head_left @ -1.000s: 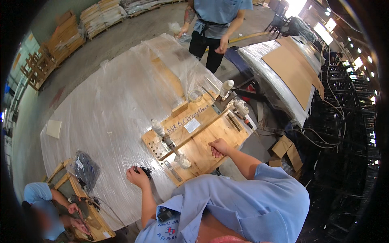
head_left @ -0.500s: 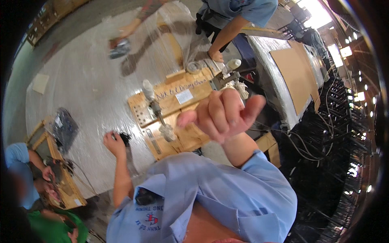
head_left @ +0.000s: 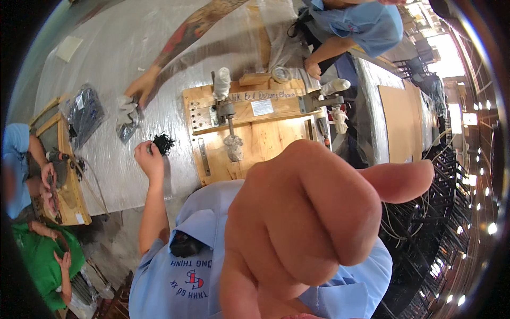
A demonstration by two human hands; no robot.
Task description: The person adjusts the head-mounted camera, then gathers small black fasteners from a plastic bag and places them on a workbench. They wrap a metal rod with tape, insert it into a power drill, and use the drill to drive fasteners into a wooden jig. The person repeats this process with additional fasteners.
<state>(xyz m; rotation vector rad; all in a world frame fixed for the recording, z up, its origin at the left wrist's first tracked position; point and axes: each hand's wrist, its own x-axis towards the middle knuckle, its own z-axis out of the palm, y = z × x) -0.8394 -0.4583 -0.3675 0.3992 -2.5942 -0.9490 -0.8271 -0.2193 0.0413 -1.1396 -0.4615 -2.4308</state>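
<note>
My right hand [head_left: 303,223] is very large and close in view, raised in front of my chest. Its fingers are curled into a fist and the thumb sticks out to the right; nothing shows in it. My left hand [head_left: 149,159] rests at a small heap of black pieces [head_left: 163,143] on the plastic-covered table [head_left: 175,114]. Its fingers are bent together at the heap's edge, and whatever lies between them is too small to make out. Between my hands and beyond lies a wooden jig [head_left: 260,141] with metal clamps, their handles [head_left: 222,85] wrapped in white.
A co-worker's hand [head_left: 142,87] reaches to a clear bag [head_left: 126,127] on the table. Another bag [head_left: 85,114] with dark contents lies farther left. A co-worker's other hand [head_left: 313,69] leans at the far edge. Cardboard [head_left: 398,125] covers a table at right; people work at left.
My right hand has come up much closer, covering more of the view. My left hand stays by the black heap. The co-worker's arm has reached farther in toward me with the bag.
</note>
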